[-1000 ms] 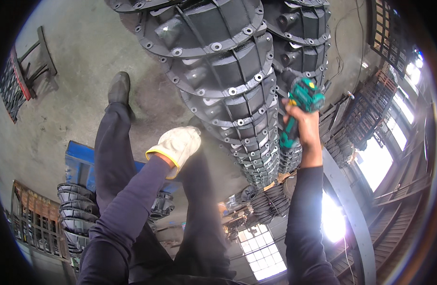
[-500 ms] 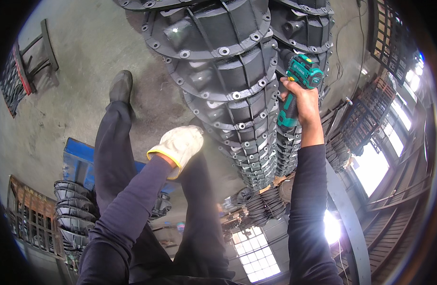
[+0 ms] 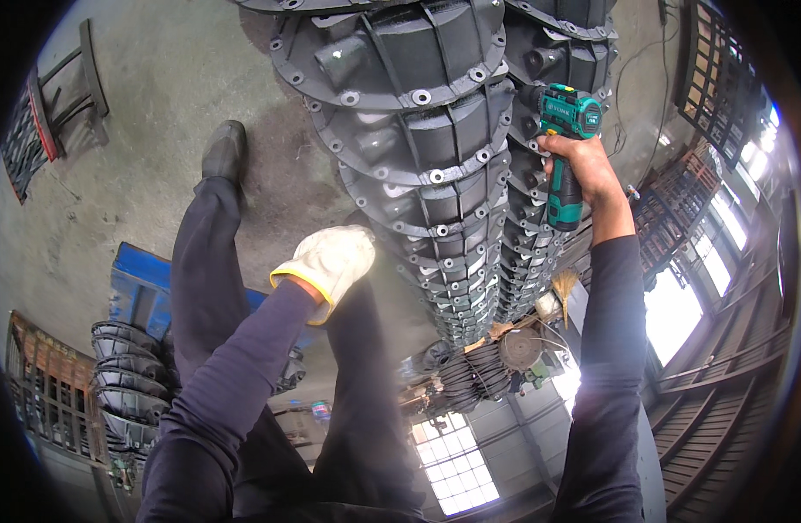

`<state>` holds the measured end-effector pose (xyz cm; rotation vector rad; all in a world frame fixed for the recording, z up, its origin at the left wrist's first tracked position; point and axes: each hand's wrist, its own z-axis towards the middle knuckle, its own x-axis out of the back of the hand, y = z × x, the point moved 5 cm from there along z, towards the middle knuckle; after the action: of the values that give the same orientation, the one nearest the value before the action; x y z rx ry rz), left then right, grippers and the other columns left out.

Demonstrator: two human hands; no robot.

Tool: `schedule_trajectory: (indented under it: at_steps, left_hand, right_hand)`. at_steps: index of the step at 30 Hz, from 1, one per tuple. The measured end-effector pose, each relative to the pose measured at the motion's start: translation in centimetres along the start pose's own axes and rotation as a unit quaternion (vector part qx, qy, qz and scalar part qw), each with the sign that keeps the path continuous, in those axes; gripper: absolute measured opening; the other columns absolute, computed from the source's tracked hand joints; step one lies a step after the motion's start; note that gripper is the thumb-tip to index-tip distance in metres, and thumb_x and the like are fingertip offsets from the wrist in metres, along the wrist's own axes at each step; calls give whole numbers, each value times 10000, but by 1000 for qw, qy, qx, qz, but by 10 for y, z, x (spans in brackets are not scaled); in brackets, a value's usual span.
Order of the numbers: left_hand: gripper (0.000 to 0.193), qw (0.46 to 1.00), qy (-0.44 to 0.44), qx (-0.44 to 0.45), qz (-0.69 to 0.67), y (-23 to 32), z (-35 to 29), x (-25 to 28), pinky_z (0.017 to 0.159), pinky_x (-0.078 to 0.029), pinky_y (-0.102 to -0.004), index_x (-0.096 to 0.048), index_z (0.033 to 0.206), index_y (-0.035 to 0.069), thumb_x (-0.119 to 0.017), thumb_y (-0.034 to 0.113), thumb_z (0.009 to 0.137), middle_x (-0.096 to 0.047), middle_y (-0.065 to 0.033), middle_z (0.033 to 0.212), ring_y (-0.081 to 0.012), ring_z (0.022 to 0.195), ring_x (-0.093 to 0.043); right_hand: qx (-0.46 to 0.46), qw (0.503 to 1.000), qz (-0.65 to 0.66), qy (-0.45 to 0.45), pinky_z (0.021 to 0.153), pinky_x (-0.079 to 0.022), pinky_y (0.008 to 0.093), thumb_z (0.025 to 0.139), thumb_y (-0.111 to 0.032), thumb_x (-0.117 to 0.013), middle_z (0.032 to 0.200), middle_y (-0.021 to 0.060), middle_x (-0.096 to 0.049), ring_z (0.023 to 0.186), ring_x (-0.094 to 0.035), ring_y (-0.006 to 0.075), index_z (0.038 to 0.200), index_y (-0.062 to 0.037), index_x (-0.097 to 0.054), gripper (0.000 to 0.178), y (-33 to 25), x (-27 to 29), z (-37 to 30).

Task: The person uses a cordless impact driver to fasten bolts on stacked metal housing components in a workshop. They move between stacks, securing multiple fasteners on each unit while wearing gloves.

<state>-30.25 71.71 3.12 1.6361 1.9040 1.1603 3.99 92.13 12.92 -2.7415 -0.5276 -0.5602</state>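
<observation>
My bare right hand [image 3: 587, 164] is wrapped round the grip of a green and black cordless drill [image 3: 571, 115]. The drill's front end points left, against or just in front of the right-hand stack of dark grey, ribbed metal housings [image 3: 581, 61]; contact cannot be made out. A larger stack of the same flanged housings [image 3: 448, 132], with bolt holes round their rims, rises in the middle. Left of it, my left hand [image 3: 331, 261] wears a cream glove with a yellow cuff. Its fingers curl down out of sight, and whatever they may hold is hidden.
More housings [image 3: 130, 375] are stacked at lower left beside a blue metal frame [image 3: 143, 283]. A slatted metal rack [image 3: 718, 78] stands at upper right, near a cable [image 3: 622, 83] on the floor. A straw broom [image 3: 564, 292] is beyond the stacks.
My right hand and the drill have shifted right and slightly up in the picture. The broom now shows beside my right forearm. My left hand stays nearly where it was.
</observation>
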Motion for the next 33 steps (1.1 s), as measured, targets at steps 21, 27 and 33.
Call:
schedule_trajectory:
  at_steps: [21, 27, 33]
  left_hand:
    - [306, 995, 4, 54, -87, -4, -7, -4, 974, -573, -377, -762, 1140, 78, -539, 220, 986, -769, -114, 1166, -275, 1097, -726]
    - [313, 997, 36, 16, -69, 0, -11, 5, 943, -576, -388, -760, 1131, 81, -549, 258, 982, -774, -123, 1117, -301, 1044, -731]
    - [287, 999, 41, -14, -16, 1, -14, -1, 909, -576, -413, -768, 1066, 84, -561, 258, 967, -780, -128, 1041, -323, 994, -738]
  right_hand:
    - [-17, 997, -72, 5, 561, -524, 351, 829, -65, -756, 797, 40, -648, 597, -641, 168, 1029, -47, -652, 226, -1, 4, 11]
    - [-14, 997, -80, 13, 561, -531, 358, 830, -75, -757, 797, 46, -650, 593, -642, 176, 1033, -49, -650, 231, 0, 5, 12]
    - [-9, 996, -82, 18, 565, -533, 349, 825, -68, -756, 807, 50, -662, 601, -647, 175, 1052, -37, -661, 247, 1, 5, 14]
